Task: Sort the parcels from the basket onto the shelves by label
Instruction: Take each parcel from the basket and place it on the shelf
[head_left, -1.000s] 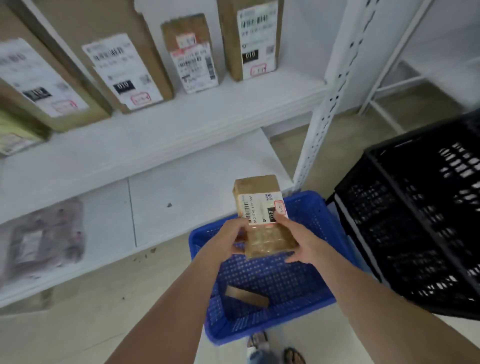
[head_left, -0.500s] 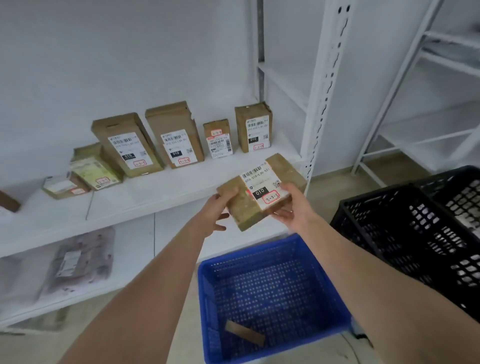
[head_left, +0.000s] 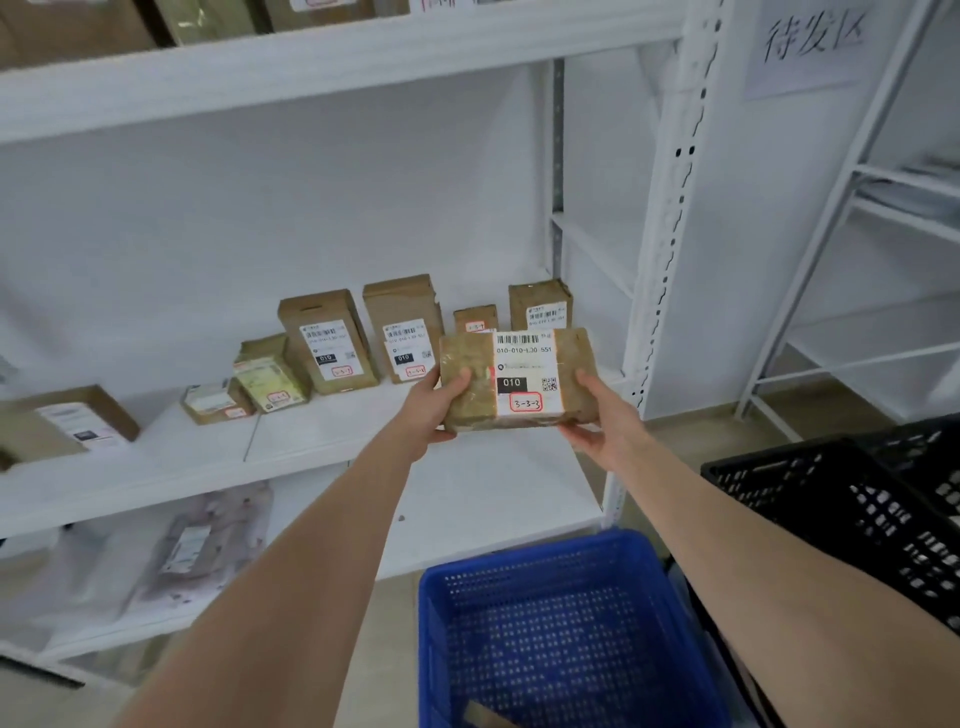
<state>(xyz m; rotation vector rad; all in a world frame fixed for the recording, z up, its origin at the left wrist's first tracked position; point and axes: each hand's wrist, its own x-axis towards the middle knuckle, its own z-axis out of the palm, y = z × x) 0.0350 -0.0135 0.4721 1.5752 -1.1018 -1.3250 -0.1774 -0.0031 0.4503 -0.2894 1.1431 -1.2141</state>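
I hold a brown cardboard parcel (head_left: 519, 379) level between both hands, in front of the middle shelf (head_left: 311, 441). Its white label reads 010 and a red-boxed 3-3-3. My left hand (head_left: 441, 402) grips its left end and my right hand (head_left: 597, 415) its right end. Several labelled parcels stand upright at the back of that shelf, among them a tall box (head_left: 327, 340) and another (head_left: 404, 330). Below my arms sits the blue basket (head_left: 571, 623), with one small cardboard piece (head_left: 483, 717) at its bottom edge.
A black crate (head_left: 852, 530) stands to the right of the basket. White shelf upright (head_left: 670, 208) rises just right of the parcel. Plastic-bagged parcels (head_left: 182, 551) lie on the bottom shelf. More boxes sit on the top shelf (head_left: 311, 57). A second white rack (head_left: 883, 260) is at far right.
Both hands have lifted the parcel out of the basket and up to the middle shelf's height, turning it level with the label facing me. My view has tilted upward.
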